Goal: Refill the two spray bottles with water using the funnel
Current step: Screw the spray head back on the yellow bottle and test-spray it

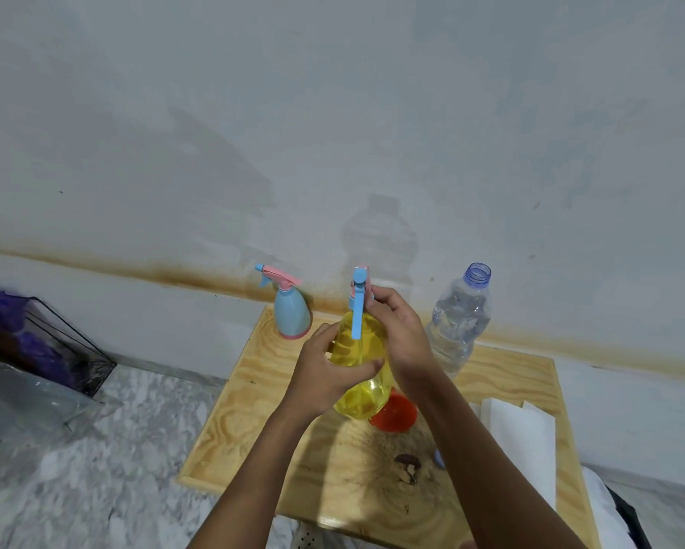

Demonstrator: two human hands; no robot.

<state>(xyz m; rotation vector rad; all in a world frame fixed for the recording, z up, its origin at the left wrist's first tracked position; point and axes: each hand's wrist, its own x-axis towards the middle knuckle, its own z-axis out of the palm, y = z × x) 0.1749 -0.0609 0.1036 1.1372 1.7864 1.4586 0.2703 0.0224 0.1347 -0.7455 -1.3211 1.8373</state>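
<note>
Far L, off the table: wire basket [80, 352] w/ purple stuff in it, clear plastic sheet [24, 394] in front of it.

On the wooden table [246, 414], back L corner: blue spray bottle [292, 315], upright, pink/blue trigger head on. Opaque, so contents can't be told.

Centre: yellow spray bottle [358, 350], held up above the table, roughly upright, blue trigger head on w/ the lever hanging down the front. See-through yellow, but fill level can't be told. Left hand [325, 376] wraps the body, thumb across the front. Right hand [398, 330] curls round the neck just under the head.

Just behind and below it: red funnel [394, 414] on the table, partly hidden by the yellow bottle and R wrist.

R of the hands: clear water bottle [458, 324], upright near the wall, cap off, partly hidden by the R hand; water level hard to read.

Near front: small brown bit [408, 465] on the table; a blue thing [439, 460], maybe a cap, mostly hidden by the R forearm. Far R: white folded paper [521, 441].
</note>
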